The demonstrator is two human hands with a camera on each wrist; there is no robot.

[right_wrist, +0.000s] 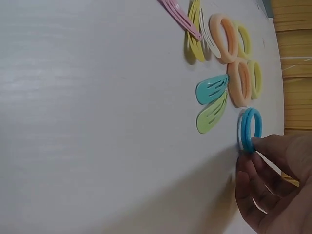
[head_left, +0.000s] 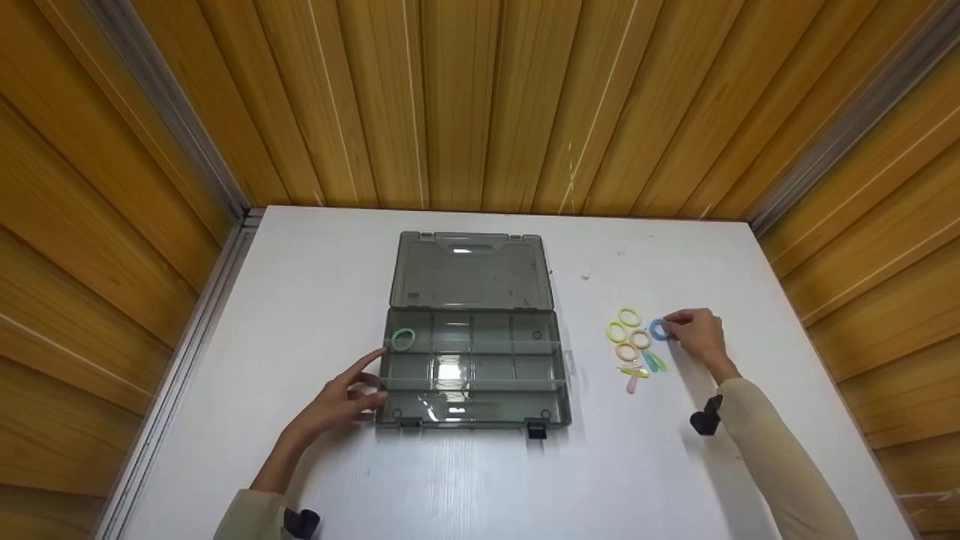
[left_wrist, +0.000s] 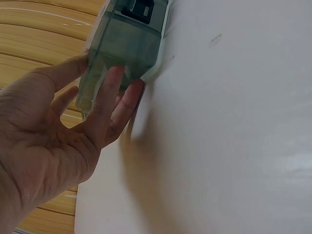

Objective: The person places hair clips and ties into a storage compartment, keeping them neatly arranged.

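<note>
My right hand (head_left: 701,335) pinches a pair of blue hair ties (right_wrist: 246,129) between thumb and fingertip at the table surface. Beside them in the right wrist view lie peach hair ties (right_wrist: 234,87), yellow-green hair ties (right_wrist: 260,80), and teal (right_wrist: 210,91) and green snap hair clips (right_wrist: 210,117). Farther off are pink (right_wrist: 178,17), yellow (right_wrist: 194,39) and white clips. With fingers spread, my left hand (head_left: 337,405) touches the left side of a smoky divided plastic box (head_left: 491,409). One green hair tie (head_left: 394,346) is in its back left compartment.
The box's lid (head_left: 472,277) is folded back flat on the white table (head_left: 465,487). Wood-patterned panels (head_left: 465,105) stand behind the table and on both sides. The clips and hair ties lie to the right of the box.
</note>
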